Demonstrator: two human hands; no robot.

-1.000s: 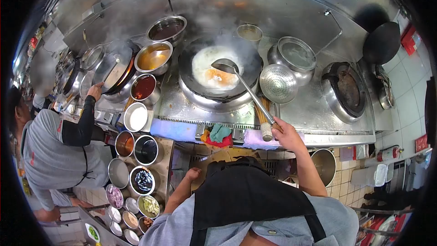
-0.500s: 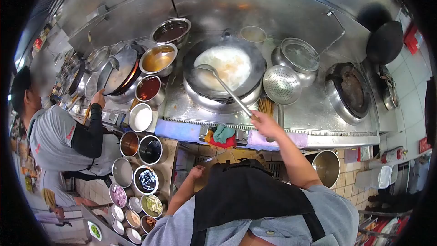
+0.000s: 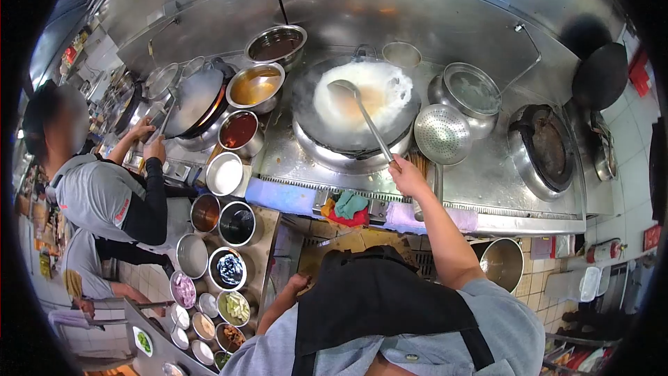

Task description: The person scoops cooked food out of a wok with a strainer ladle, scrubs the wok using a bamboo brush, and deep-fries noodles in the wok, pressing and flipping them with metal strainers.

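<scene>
My right hand is closed around the long handle of a ladle. Its bowl sits in white, foamy, steaming liquid with a light brown patch in the middle. That liquid fills a large dark wok on the burner in front of me. Low beside my body, my left hand is curled into a loose fist, and nothing shows in it. A perforated strainer lies just right of the wok, close to my right hand.
Bowls of brown sauce, amber liquid and red sauce line the wok's left. A lidded pot stands behind the strainer. Ingredient bowls cover the left side counter. A co-worker handles another wok.
The ladle's bowl has shifted within the wok, and the foam has risen and spread to the right, with more steam. The co-worker now has both hands forward at the other wok. My view has shifted slightly.
</scene>
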